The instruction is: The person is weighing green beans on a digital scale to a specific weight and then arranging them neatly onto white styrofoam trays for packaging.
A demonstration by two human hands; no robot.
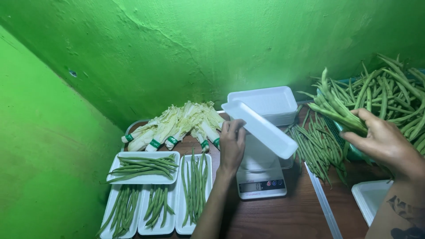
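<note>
The scene is viewed from one head-worn camera, angled steeply down and forward at close range over the table, toward a green wall.

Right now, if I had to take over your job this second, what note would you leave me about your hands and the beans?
Left hand: holds an empty white foam tray tilted above the small scale.
Right hand: fingers closed on a bunch of green beans lifted from the big bean pile.
Done: four filled bean trays lie at the left, in front of the banded cabbages.
Left: the held tray has no beans yet; a stack of empty trays waits behind the scale, and loose beans lie beside it.
</note>
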